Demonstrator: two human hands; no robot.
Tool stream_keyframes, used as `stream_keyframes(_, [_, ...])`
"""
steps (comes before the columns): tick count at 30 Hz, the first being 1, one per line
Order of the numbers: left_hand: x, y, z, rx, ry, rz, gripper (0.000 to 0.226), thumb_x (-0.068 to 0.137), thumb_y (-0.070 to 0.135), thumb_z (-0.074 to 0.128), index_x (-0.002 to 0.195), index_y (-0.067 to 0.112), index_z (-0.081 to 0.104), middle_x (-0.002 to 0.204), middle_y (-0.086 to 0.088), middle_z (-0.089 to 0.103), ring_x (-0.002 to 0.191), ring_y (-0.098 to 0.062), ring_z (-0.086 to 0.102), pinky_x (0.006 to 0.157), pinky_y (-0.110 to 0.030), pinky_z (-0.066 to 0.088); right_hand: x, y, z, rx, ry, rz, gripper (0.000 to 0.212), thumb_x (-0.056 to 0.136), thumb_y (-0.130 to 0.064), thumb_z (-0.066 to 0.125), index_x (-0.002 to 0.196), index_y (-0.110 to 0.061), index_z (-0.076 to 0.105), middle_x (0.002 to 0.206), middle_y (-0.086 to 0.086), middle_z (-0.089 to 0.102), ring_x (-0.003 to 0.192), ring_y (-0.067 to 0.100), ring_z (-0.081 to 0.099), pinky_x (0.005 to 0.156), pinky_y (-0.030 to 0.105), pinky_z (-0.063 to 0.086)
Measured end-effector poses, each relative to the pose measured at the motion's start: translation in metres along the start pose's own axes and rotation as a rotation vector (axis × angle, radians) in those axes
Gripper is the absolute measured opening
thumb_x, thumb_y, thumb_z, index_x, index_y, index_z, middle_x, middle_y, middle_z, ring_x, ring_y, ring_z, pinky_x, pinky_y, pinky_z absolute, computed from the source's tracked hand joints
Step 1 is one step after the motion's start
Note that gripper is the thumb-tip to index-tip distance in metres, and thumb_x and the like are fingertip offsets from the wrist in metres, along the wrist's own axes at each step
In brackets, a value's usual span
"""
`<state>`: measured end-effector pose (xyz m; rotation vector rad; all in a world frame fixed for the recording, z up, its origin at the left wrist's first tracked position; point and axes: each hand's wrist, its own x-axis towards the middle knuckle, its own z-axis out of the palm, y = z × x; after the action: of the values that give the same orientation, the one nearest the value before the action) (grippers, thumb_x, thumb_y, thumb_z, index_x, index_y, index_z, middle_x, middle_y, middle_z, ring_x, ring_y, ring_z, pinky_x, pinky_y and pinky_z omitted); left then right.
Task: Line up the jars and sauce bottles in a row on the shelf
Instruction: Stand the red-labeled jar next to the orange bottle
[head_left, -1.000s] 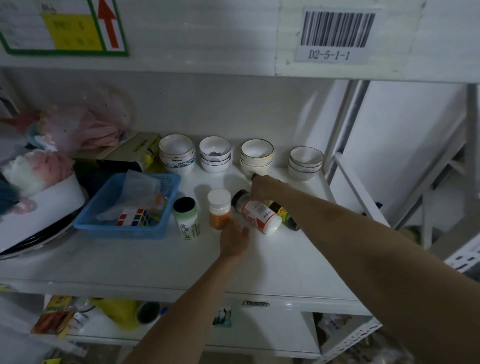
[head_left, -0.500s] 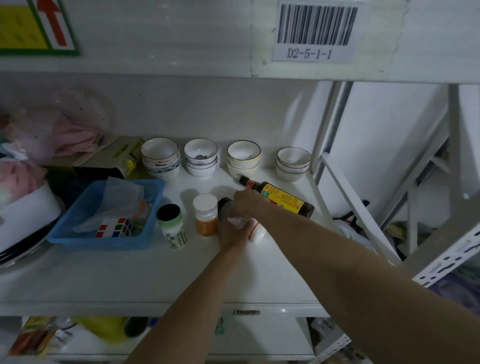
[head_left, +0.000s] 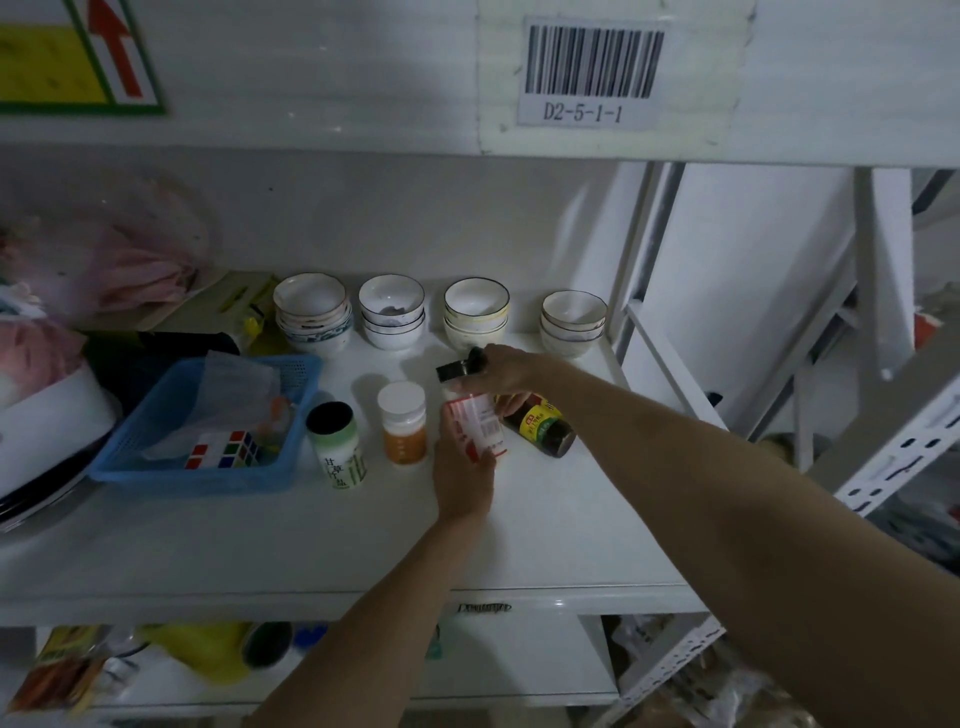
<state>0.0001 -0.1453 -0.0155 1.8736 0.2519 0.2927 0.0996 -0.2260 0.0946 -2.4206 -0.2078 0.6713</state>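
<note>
On the white shelf (head_left: 545, 519) a green-labelled jar (head_left: 337, 449) with a black lid and an orange jar (head_left: 402, 431) with a white lid stand upright side by side. Just right of them is a red-and-white labelled jar (head_left: 480, 423) with a black lid, nearly upright, held by both hands. My left hand (head_left: 462, 486) wraps its lower part from the front. My right hand (head_left: 501, 371) grips its top by the lid. A dark sauce bottle (head_left: 543, 428) with a yellow-green label lies on its side behind the jar, its neck hidden by my right hand.
Stacks of white bowls (head_left: 475, 312) line the back wall. A blue basket (head_left: 156, 467) with a colour cube and plastic stands at the left, beside bags and a dark pan. A slanted white shelf brace (head_left: 670, 369) borders the right edge. An upper shelf hangs overhead.
The red-and-white jar lay on its side a second ago; both hands closed on it and tipped it up to nearly upright. My right hand left the sauce bottle, which still lies flat.
</note>
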Motion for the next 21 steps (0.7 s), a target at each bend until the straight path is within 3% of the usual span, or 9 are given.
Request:
stream_keyframes(3, [-0.006, -0.007, 0.001, 0.103, 0.023, 0.077, 0.066, 0.086, 0.031, 0.058, 0.145, 0.023, 0.029, 0.127, -0.009, 0.061, 0.11, -0.026, 0.063, 0.088, -0.046, 0.057, -0.01, -0.007, -0.005, 0.036, 0.019, 0.052, 0.06, 0.082, -0.056, 0.066, 0.111, -0.004, 0.057, 0.106, 0.013, 0.066, 0.087, 0.031, 0.072, 0.073, 0.036, 0.063])
stream_keyframes(7, [-0.016, -0.004, -0.005, 0.125, 0.029, 0.137, 0.06, 0.092, 0.012, 0.052, 0.147, 0.018, 0.029, 0.142, -0.007, 0.051, 0.128, -0.023, 0.053, 0.104, -0.043, 0.048, -0.016, -0.011, -0.002, -0.032, 0.124, 0.084, 0.063, 0.077, -0.059, 0.069, 0.107, -0.008, 0.048, 0.112, 0.014, 0.058, 0.092, 0.036, 0.072, 0.076, 0.041, 0.063])
stream_keyframes(12, [-0.013, -0.009, -0.008, 0.119, 0.017, 0.147, 0.065, 0.086, -0.007, 0.049, 0.144, 0.014, 0.032, 0.144, -0.008, 0.05, 0.132, -0.022, 0.049, 0.109, -0.042, 0.045, -0.012, -0.012, -0.002, -0.048, 0.088, 0.031, 0.07, 0.08, -0.046, 0.072, 0.129, -0.01, 0.039, 0.124, 0.015, 0.055, 0.094, 0.034, 0.07, 0.078, 0.043, 0.062])
stream_keyframes(21, [-0.016, -0.014, -0.01, 0.215, -0.027, 0.07, 0.072, 0.085, -0.006, 0.055, 0.148, 0.009, 0.024, 0.152, -0.012, 0.039, 0.14, -0.027, 0.039, 0.114, -0.042, 0.038, -0.006, -0.018, 0.003, -0.095, -0.008, -0.031, 0.067, 0.078, -0.027, 0.074, 0.13, -0.013, 0.035, 0.129, 0.015, 0.053, 0.107, 0.032, 0.064, 0.085, 0.043, 0.06])
